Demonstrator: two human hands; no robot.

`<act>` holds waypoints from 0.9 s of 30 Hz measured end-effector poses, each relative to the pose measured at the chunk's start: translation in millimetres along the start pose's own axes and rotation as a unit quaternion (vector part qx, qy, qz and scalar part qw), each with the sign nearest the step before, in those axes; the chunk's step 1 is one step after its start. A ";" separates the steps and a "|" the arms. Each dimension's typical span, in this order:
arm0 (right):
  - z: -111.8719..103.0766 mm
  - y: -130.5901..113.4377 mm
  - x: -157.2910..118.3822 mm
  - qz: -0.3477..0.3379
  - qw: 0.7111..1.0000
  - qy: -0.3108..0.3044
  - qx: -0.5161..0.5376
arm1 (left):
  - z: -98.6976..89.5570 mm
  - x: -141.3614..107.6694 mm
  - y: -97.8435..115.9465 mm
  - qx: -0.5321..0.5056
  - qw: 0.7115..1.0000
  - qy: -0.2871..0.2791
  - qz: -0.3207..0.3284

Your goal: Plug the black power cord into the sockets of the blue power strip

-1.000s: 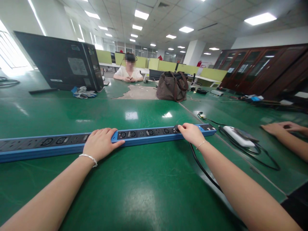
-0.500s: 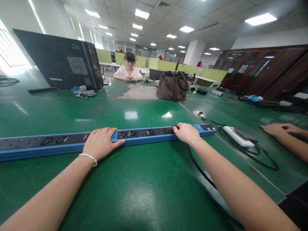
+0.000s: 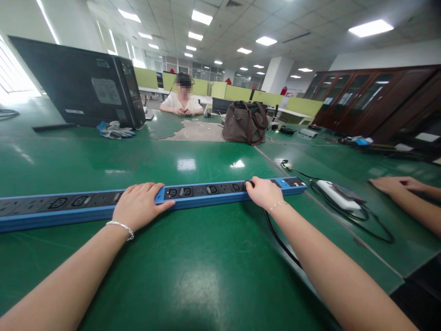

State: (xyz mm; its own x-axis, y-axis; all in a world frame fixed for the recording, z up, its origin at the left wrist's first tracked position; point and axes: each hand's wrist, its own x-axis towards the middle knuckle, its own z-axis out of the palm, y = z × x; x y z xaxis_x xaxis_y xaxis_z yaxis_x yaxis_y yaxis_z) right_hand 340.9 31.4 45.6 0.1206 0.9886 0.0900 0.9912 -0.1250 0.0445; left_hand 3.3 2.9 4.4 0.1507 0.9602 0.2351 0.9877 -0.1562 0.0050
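Note:
A long blue power strip (image 3: 200,197) with black sockets lies across the green table. Over its middle rests my left hand (image 3: 138,202), fingers on the far side and thumb along the near edge, gripping it. My right hand (image 3: 264,192) is closed at the strip's right part, around a black plug (image 3: 248,185) that is mostly covered by the fingers. The plug sits at a socket; how deep it goes is hidden. From under my right wrist a black cable (image 3: 280,243) runs down toward the table's near side.
A white adapter block (image 3: 337,195) with coiled black cable lies at right, near another person's hands (image 3: 396,185). Farther back are a brown bag (image 3: 243,124), work gloves (image 3: 115,130) and a black computer case (image 3: 93,92). Another person (image 3: 182,103) sits across the table.
The whole view has shifted slightly to the left. Both hands keep their places on the power strip and the plug.

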 end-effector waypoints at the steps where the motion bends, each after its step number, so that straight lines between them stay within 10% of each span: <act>1: -0.9 -0.1 0.7 0.002 1.000 -0.003 0.003 | 0.2 0.0 -0.1 0.000 1.000 0.001 0.001; 27: 6.9 0.0 -1.4 -0.009 0.998 0.053 0.023 | 1.6 -1.4 0.3 0.008 1.000 0.016 0.004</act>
State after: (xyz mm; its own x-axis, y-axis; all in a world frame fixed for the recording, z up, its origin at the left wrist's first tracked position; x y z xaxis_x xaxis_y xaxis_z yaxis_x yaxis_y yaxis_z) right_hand 341.1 30.5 38.6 0.0982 0.9759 0.1949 0.9950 -0.1003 0.0011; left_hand 3.5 1.9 2.6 0.1579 0.9508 0.2664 0.9870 -0.1603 -0.0132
